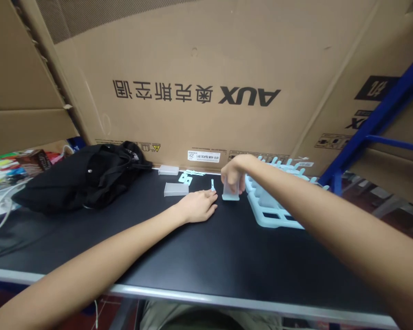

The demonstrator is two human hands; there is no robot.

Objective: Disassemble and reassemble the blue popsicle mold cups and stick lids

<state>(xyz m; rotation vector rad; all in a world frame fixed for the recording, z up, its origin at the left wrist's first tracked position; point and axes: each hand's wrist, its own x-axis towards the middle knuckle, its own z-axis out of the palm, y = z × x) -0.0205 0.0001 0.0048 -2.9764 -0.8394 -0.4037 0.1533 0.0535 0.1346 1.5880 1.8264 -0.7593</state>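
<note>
My left hand lies flat on the black table, its fingertips beside a small light-blue stick-like piece. In my right hand is a clear plastic box with a light-blue rim, gripped from above and standing upright on the table. Two translucent trays, one nearer and one farther, lie left of my hands. Several flat light-blue pieces are next to them. A light-blue rack with pegs sits to the right, partly hidden by my right forearm.
A black bag rests at the left, beside a pile of colourful packets and cables. Large cardboard stands along the back edge. A blue metal frame rises at the right.
</note>
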